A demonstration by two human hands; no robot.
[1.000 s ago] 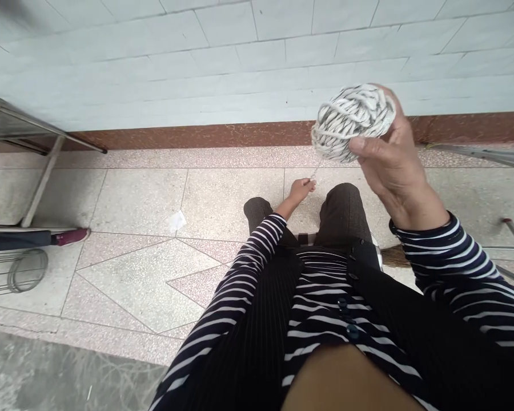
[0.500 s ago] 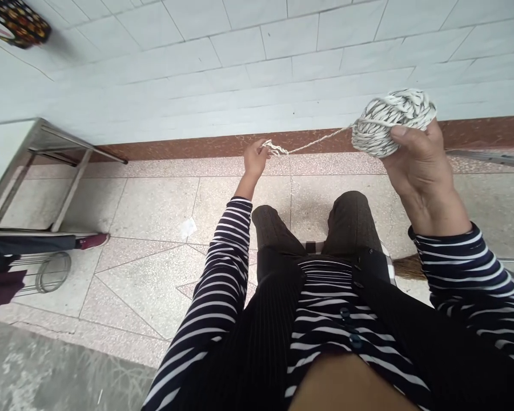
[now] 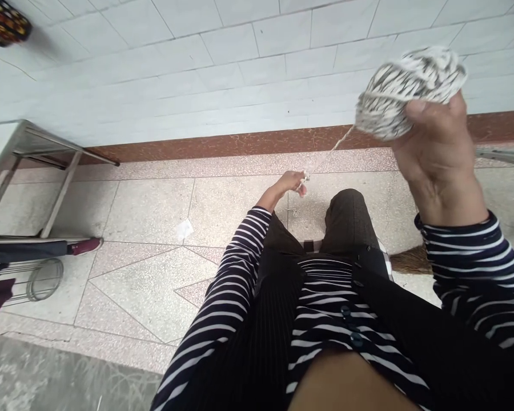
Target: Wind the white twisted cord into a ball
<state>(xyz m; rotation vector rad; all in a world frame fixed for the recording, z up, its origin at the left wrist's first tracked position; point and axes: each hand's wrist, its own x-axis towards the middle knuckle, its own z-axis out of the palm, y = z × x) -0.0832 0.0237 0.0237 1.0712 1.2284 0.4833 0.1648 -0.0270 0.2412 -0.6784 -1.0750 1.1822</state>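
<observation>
Right hand (image 3: 441, 148): grasping white, dark-flecked yarn ball (image 3: 405, 85). Left hand (image 3: 288, 182): pinching loose yarn strand (image 3: 343, 138) leading from it.

Oval wht yarn bundle (image 3: 405, 94) w/ dk flecks, midair upper R, tilted, thin strand (image 3: 345, 137) off it down-L

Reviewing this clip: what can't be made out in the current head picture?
All in the head view:
Right hand: some fingers hidden behind the cord bundle.
Left hand: exact grip on the strand too small and blurred.
Patterned object: cut off by the left edge.
</observation>
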